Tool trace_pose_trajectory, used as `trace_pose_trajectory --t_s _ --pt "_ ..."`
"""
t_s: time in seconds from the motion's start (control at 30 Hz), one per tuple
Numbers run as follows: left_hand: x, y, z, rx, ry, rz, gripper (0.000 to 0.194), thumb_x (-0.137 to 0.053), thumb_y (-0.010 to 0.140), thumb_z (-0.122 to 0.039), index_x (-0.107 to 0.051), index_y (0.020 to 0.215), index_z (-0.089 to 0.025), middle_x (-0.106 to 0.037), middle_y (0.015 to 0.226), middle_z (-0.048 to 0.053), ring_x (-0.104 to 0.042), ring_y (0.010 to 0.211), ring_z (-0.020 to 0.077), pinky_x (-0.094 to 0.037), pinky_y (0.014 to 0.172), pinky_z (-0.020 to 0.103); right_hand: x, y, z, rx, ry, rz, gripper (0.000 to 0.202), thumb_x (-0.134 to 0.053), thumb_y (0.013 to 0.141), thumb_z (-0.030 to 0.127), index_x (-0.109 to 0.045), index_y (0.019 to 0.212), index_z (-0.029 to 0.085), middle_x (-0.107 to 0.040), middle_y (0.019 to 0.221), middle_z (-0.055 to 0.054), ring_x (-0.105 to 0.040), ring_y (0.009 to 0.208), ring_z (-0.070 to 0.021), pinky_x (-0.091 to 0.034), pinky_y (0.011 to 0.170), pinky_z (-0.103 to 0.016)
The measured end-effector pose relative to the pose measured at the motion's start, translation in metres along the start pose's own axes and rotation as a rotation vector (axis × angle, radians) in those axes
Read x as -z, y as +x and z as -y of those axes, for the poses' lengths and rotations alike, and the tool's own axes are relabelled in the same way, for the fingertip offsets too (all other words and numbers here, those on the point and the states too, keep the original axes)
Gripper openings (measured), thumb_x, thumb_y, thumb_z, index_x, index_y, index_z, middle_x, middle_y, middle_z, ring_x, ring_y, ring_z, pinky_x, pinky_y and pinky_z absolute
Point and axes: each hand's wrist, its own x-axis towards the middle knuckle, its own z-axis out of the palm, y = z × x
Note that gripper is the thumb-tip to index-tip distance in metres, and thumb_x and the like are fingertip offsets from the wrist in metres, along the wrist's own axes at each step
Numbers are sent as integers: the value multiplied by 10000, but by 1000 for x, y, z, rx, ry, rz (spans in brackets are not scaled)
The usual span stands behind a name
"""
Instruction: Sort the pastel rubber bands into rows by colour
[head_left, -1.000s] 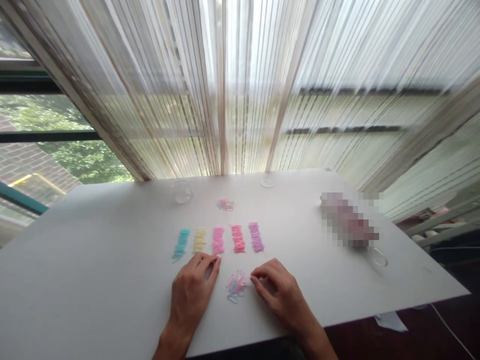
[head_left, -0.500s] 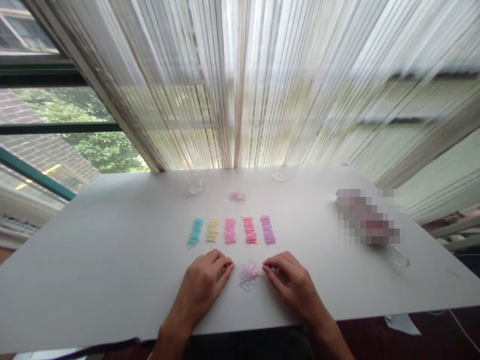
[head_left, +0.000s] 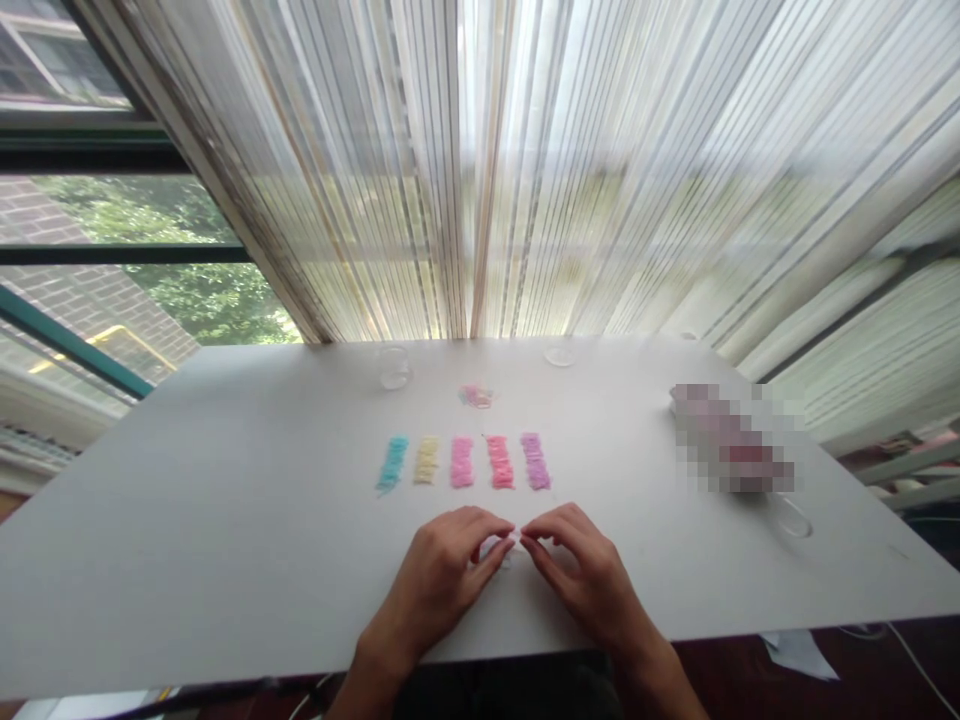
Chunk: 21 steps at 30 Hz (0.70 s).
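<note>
My left hand (head_left: 450,562) and my right hand (head_left: 583,560) meet fingertip to fingertip near the table's front edge. Both are pinched closed; whatever small thing lies between the tips is too tiny to make out. Under my left fingers a loose pile of pastel clips (head_left: 501,556) is mostly covered. Beyond the hands, side by side, lie a blue row (head_left: 392,464), a yellow row (head_left: 426,460), a pink row (head_left: 462,462), a coral row (head_left: 500,461) and a purple row (head_left: 535,460) of small pieces. A smaller mixed pile (head_left: 476,397) sits behind them.
A clear round container (head_left: 394,368) and a clear lid (head_left: 559,355) stand at the back of the white table (head_left: 225,520). On the right lies a blurred pinkish pouch (head_left: 727,440) with a loop (head_left: 793,517). Curtains hang behind.
My left hand has moved right, over the loose pile, until its fingertips meet those of my right hand. My right hand has barely moved.
</note>
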Motion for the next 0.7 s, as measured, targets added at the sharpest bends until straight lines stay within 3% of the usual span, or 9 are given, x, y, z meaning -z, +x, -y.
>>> trace_pose_trajectory --t_s 0.2,0.43,0.7 --pt "6 1 4 12 49 -27 77 -625 962 -195 -692 931 -213 -711 808 -7 -610 669 137 -473 657 245 -4 7 0 45 4 6 96 -619 978 142 -655 970 230 -676 868 -21 -622 838 -191 -521 735 -306" --pt "21 1 34 131 244 -123 95 -595 968 -205 -687 963 -227 -722 904 -2 -624 677 142 -490 673 252 -8 8 -5 2 -18 10 84 -619 979 159 -657 999 231 -682 890 -32 -625 849 -202 -528 748 -327" --pt "16 2 47 228 360 -110 93 -611 966 -238 -702 979 -247 -729 948 -19 -669 711 147 -506 674 253 -8 4 -8 -34 -11 29 83 -606 988 167 -652 983 235 -682 888 -29 -625 850 -202 -521 747 -331"
